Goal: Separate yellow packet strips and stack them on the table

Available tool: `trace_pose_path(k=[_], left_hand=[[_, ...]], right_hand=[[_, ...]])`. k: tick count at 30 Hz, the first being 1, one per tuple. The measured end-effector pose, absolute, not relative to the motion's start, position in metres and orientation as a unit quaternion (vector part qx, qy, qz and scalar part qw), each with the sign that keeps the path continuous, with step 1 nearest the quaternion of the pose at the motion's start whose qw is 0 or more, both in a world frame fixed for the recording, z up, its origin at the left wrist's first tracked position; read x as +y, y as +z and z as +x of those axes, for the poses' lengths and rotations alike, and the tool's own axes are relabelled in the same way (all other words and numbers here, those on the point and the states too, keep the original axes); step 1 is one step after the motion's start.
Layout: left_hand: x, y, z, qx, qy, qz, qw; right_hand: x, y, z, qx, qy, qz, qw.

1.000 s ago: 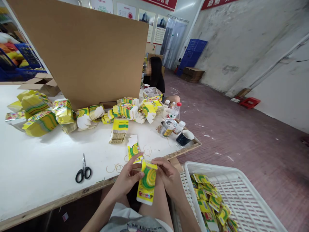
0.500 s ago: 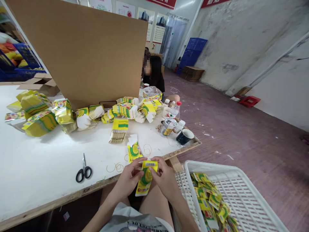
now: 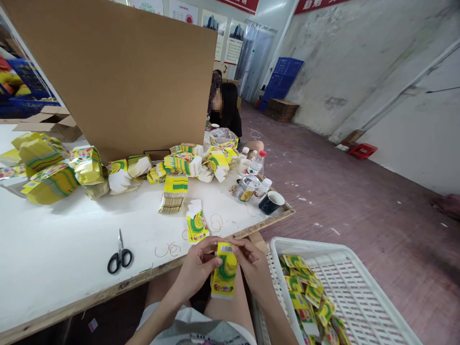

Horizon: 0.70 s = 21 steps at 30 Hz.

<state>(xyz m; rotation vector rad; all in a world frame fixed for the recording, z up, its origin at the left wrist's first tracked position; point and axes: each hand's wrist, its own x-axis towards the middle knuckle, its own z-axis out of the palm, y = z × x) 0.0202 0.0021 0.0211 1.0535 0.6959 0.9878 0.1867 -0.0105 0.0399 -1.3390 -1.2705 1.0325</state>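
Note:
Over my lap, at the table's front edge, I hold a small yellow-and-green printed carton (image 3: 225,275) by its barcode end. My left hand (image 3: 197,267) pinches its left side, thumb on the printed face. At the upper right corner my right hand (image 3: 252,266) grips the same carton with thumb and fingers. Part of each hand's fingers is hidden behind it. Just beyond lie a few flat cartons (image 3: 197,226) with white flaps. Farther back sits a stack of flat cartons (image 3: 173,194). To my right, a white plastic basket (image 3: 323,245) contains many yellow cartons (image 3: 312,294).
Black-handled scissors (image 3: 120,258) and rubber bands (image 3: 174,249) lie on the white table (image 3: 72,258). Carton bundles (image 3: 88,165) line a large cardboard sheet (image 3: 132,81). A dark mug (image 3: 272,203), a clear jar (image 3: 247,188) and bottles crowd the right corner. A person (image 3: 230,110) sits beyond.
The carton has turned from tilted to nearly upright in my hands, and my right thumb has moved up toward its top corner. The view has shifted slightly to the right.

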Motion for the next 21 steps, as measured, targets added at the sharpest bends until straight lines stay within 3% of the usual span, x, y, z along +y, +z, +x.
trace_pose_path(k=[2, 5, 7, 14, 21], left_hand=[[0.006, 0.014, 0.019, 0.327, 0.425, 0.534, 0.653], [0.020, -0.004, 0.004, 0.448, 0.349, 0.659, 0.494], [0.030, -0.020, -0.009, 0.530, 0.292, 0.684, 0.407], [0.039, -0.058, -0.014, 0.551, 0.235, 0.689, 0.407], [0.033, -0.064, -0.018, 0.531, 0.315, 0.640, 0.457]], right_hand=[[-0.017, 0.047, 0.212, -0.558, 0.327, -0.605, 0.464], [-0.026, 0.055, 0.270, -0.568, 0.051, -0.724, 0.388], [-0.026, 0.052, 0.299, -0.558, -0.043, -0.759, 0.333], [0.035, -0.016, 0.205, -0.614, 0.134, -0.714, 0.309], [0.087, -0.052, 0.130, -0.574, 0.237, -0.714, 0.325]])
